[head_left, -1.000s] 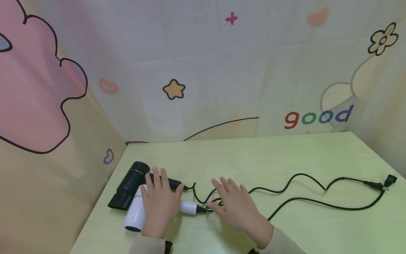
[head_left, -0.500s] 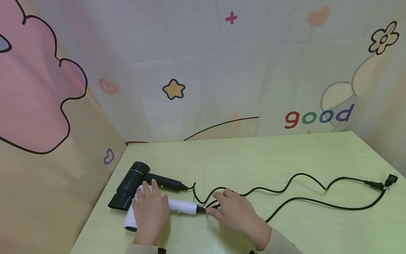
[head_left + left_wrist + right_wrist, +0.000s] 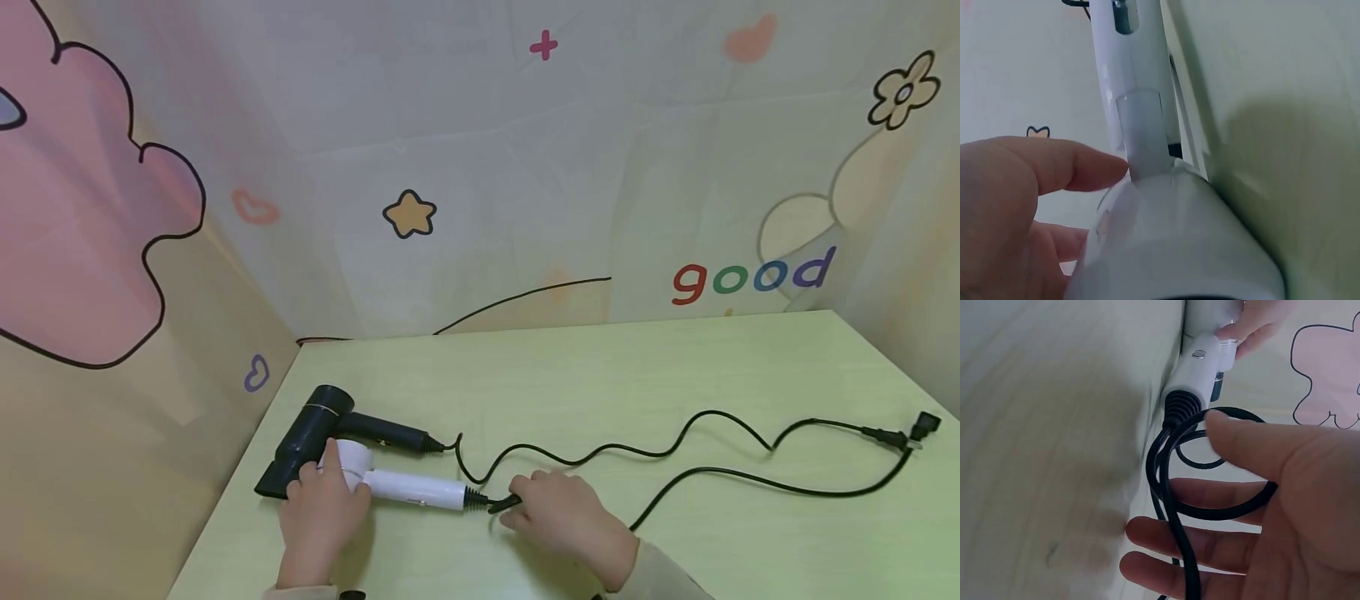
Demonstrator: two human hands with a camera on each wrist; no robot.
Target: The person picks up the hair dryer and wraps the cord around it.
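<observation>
A white hair dryer [image 3: 420, 489] lies on the table with its handle to the right. My left hand [image 3: 322, 508] grips its barrel, thumb by the handle joint, as the left wrist view also shows on the white hair dryer [image 3: 1172, 244]. Just behind lies a black hair dryer [image 3: 303, 437], nozzle toward the left front. Beside the white handle's end, my right hand [image 3: 566, 512] holds the looped black cord [image 3: 505, 504]. In the right wrist view, the thumb touches the cord loop [image 3: 1169, 487] and the fingers lie behind it.
A second black cord [image 3: 645, 452] winds across the table [image 3: 600, 375] from the black dryer to the right. A black plug [image 3: 924, 426] lies near the right edge. A printed curtain [image 3: 480, 167] stands behind the table.
My left hand has moved left and toward me, from above the dryers onto the white barrel. My right hand has lowered, and its spread fingers have closed round the cord.
</observation>
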